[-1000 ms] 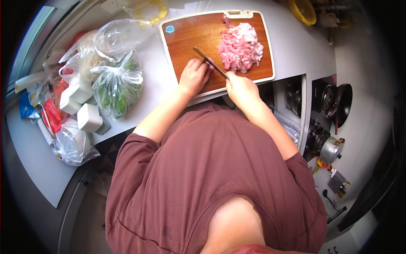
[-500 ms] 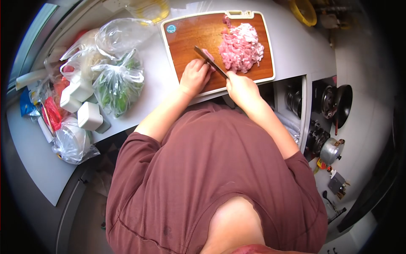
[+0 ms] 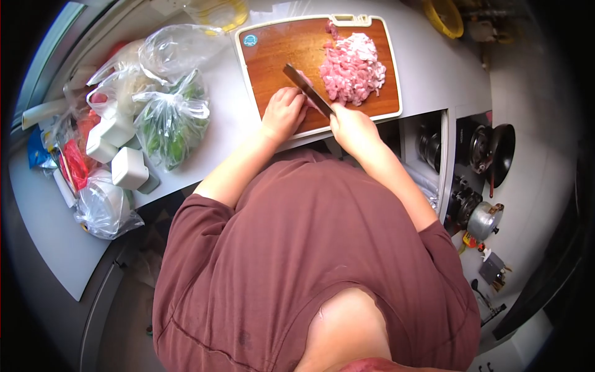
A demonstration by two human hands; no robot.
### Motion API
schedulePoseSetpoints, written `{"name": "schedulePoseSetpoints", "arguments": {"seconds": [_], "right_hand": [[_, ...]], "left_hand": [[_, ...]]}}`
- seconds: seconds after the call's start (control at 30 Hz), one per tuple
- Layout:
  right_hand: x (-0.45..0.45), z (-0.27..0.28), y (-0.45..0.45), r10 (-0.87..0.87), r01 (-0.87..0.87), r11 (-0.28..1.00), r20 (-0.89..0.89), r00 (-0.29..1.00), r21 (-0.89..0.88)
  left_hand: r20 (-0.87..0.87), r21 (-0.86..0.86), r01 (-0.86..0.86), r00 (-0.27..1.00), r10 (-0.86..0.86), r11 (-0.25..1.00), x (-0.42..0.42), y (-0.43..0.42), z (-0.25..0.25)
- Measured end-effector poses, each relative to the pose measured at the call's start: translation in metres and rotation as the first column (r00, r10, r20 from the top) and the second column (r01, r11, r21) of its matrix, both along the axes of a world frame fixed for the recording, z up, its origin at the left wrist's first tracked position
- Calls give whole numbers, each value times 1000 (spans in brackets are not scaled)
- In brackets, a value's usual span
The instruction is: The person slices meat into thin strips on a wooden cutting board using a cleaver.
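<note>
My right hand (image 3: 354,129) is closed around the handle of a kitchen knife (image 3: 308,90), whose dark blade points up and left over the cutting board (image 3: 273,68). Beside the blade, my left hand (image 3: 284,113) has its fingers curled down on a piece of raw meat (image 3: 308,79), mostly hidden by the blade and fingers. A heap of chopped pink and white meat (image 3: 353,69) lies on the right part of the wooden, white-rimmed board. One small darker bit of meat (image 3: 331,28) sits near the board's top edge.
On the left of the counter (image 3: 214,105) are a plastic bag of green vegetables (image 3: 173,121), other clear bags and white containers (image 3: 129,168). A yellow basket (image 3: 444,18) is at the top right. A black pan (image 3: 502,156) and a metal pot (image 3: 484,221) stand to the right.
The knife blade has shifted very slightly up and left against the meat. Both hands keep nearly the same place and hold; the whole view has drifted a little.
</note>
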State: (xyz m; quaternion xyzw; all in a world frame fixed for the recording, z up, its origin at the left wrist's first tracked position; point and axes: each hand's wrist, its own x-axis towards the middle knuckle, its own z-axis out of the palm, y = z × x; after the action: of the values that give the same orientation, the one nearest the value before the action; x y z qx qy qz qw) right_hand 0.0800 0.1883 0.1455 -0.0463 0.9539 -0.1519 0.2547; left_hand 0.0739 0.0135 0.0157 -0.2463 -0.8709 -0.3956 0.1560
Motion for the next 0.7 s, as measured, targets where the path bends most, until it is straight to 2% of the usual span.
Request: {"name": "schedulePoseSetpoints", "arguments": {"seconds": [0.1,0.23,0.3,0.33,0.47,0.6,0.7], "right_hand": [[2,-24,-3,-4,3,999,17,1000,53],[-35,-53,-35,-36,35,999,-69,997,-14],[-53,-55,-42,-15,2,996,-147,989,-86],[-57,-55,-35,27,-43,994,-144,989,-105],[-38,-23,-8,3,-17,994,-125,992,-112],[-13,-7,2,11,-21,992,-77,997,-121],[-9,-20,-3,5,-5,1000,-19,1000,-15]], "left_hand": [[-6,-3,-3,1000,3,1000,-1,2,-2],[-40,-28,44,998,-45,999,2,6,-4],[-30,-20,-44,999,43,999,2,9,-8],[-27,-16,-79,997,79,997,1,9,-7],[-4,46,-137,991,137,990,1,7,3],[20,10,-93,995,93,996,1,5,-3],[19,27,-89,996,88,996,1,7,-3]]}}
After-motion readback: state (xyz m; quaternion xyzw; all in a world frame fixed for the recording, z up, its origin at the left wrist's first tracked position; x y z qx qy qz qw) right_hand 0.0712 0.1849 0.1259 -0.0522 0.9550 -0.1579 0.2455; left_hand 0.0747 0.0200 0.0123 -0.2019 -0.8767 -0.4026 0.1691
